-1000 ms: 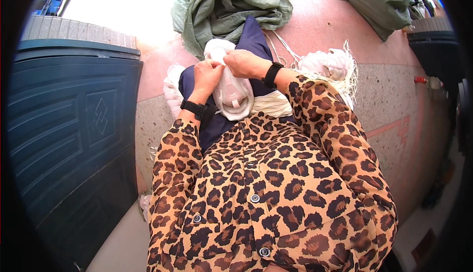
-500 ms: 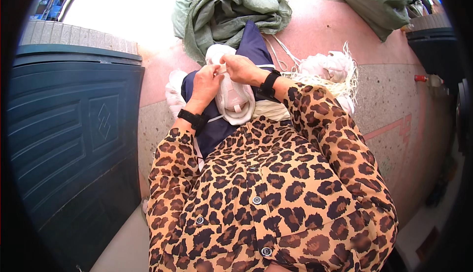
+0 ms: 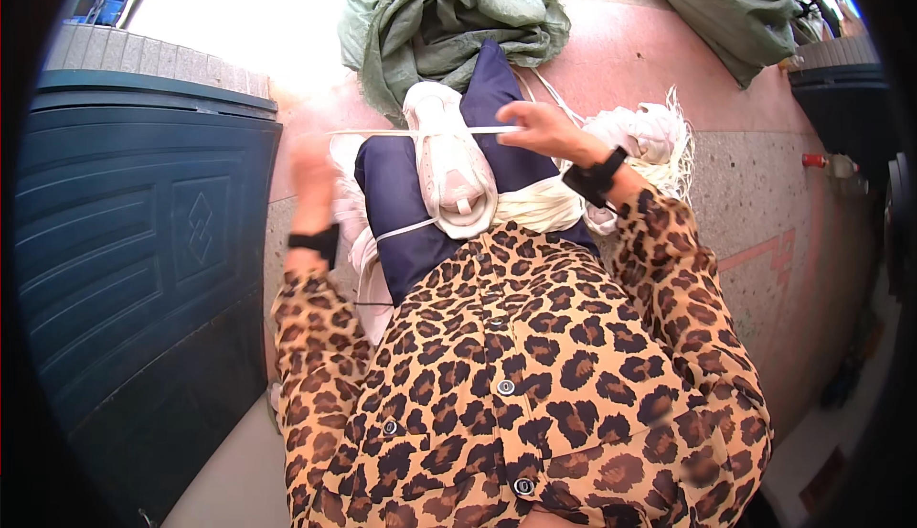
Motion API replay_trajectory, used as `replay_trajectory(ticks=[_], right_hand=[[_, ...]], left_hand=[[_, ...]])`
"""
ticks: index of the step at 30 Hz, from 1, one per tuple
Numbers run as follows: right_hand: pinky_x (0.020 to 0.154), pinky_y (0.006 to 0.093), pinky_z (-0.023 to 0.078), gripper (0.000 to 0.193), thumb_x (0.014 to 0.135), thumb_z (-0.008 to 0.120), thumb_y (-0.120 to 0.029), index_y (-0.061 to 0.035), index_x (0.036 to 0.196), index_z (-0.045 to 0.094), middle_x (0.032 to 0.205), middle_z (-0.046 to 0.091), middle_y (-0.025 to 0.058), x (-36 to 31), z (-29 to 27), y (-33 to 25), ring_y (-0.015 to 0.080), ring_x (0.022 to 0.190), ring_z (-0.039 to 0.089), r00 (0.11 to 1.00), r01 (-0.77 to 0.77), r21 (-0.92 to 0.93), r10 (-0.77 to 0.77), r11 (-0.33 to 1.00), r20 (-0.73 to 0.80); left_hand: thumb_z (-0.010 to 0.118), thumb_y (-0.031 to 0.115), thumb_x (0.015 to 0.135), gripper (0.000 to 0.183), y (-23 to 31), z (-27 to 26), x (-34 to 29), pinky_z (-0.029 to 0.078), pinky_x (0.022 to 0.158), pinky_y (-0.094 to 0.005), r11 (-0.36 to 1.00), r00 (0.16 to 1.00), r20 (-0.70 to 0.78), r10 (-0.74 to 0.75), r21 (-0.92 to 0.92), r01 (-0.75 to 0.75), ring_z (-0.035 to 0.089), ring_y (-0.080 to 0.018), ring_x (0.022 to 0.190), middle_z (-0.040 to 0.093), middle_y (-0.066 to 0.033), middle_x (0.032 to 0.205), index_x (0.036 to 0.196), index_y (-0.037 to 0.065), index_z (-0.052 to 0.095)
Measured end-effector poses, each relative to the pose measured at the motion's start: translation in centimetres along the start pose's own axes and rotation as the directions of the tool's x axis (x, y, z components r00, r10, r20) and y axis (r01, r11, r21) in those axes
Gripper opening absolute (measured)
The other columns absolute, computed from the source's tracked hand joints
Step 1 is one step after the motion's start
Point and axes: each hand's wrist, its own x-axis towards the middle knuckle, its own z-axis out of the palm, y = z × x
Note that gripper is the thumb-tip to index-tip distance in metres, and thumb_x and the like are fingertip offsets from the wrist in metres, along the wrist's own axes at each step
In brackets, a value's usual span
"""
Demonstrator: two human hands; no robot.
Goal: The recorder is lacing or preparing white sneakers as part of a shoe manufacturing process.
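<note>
A pale pink and white sneaker (image 3: 454, 179) lies across my lap on dark blue cloth (image 3: 390, 179). Its toe points away from me and a white shoelace (image 3: 382, 132) runs through it, drawn out straight to both sides. My right hand (image 3: 546, 133) pinches the lace right of the shoe, some fingers stretched out. On the other side my left hand (image 3: 312, 170) is smeared by motion, but the taut lace runs up to its fingers, which look closed on it. A bundle of cream laces (image 3: 540, 205) lies across my lap beside the sneaker.
Beyond my knees lies a crumpled green woven sack (image 3: 449, 21); a fuller green sack (image 3: 721, 17) is at the far right. White and pink items with loose strands (image 3: 640, 136) are heaped on my right. A dark blue panelled door (image 3: 153, 232) stands close on my left.
My hands have moved apart from the top of the sneaker, left hand leftward, right hand rightward. The shoelace is now stretched straight between them, and the sneaker is uncovered.
</note>
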Motion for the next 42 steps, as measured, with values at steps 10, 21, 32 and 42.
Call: replay_trajectory(ticks=[10, 21, 32, 42], right_hand=[[0.05, 0.0224, 0.037, 0.009, 0.089, 0.054, -0.011, -0.0035, 0.092, 0.058, 0.059, 0.041, -0.0031, -12.4, -17.6, 2.7, 0.0062, 0.051, 0.039, 0.787, 0.335, 0.797, 0.315, 0.502, -0.53], [0.068, 0.031, 0.043, 0.011, 0.089, 0.039, -0.001, 0.0018, 0.095, 0.048, 0.086, 0.05, 0.0097, -22.1, -35.0, -2.2, 0.0201, 0.08, 0.049, 0.661, 0.718, 0.596, 0.085, -0.359, -0.745], [0.063, 0.0271, 0.047, 0.017, 0.087, 0.057, -0.017, -0.0023, 0.082, 0.064, 0.082, 0.064, 0.0056, -1.4, -4.6, -1.1, 0.0157, 0.074, 0.061, 0.942, 0.144, 0.05, -0.121, 0.988, -0.313], [0.071, 0.0363, 0.048, 0.02, 0.082, 0.053, -0.013, 0.0007, 0.092, 0.064, 0.081, 0.063, 0.021, 1.7, 4.2, -1.7, 0.0323, 0.077, 0.063, 0.996, 0.04, -0.033, -0.037, 0.999, 0.077]], left_hand=[[0.056, -0.003, 0.078, 0.012, -21.5, -15.2, -24.5, 0.056, 0.058, -0.0291, 0.25, -0.111, -0.408, -0.906, -0.727, 0.64, 0.063, -0.0215, 0.061, 0.063, -0.0149, 0.07, 0.068, -0.01, 0.059], [0.043, 0.013, 0.093, 0.02, -18.3, -18.0, -19.6, 0.022, 0.039, -0.0234, -0.137, 0.221, 0.158, -0.962, -0.985, 0.106, 0.023, -0.0073, 0.044, 0.027, 0.0034, 0.059, 0.074, 0.008, 0.04], [0.061, 0.012, 0.083, 0.045, 6.2, -4.9, -1.3, 0.045, 0.051, -0.0175, -0.06, 0.702, 0.67, -0.243, -0.732, 0.678, 0.061, -0.0099, 0.063, 0.062, -0.0069, 0.083, 0.12, -0.007, 0.046], [0.06, 0.018, 0.082, 0.022, 11.6, 2.6, 0.2, 0.046, 0.063, -0.0295, 0.574, 0.784, 0.52, -0.339, -0.546, 0.61, 0.06, -0.0182, 0.069, 0.064, -0.0103, 0.076, 0.088, -0.002, 0.064]])
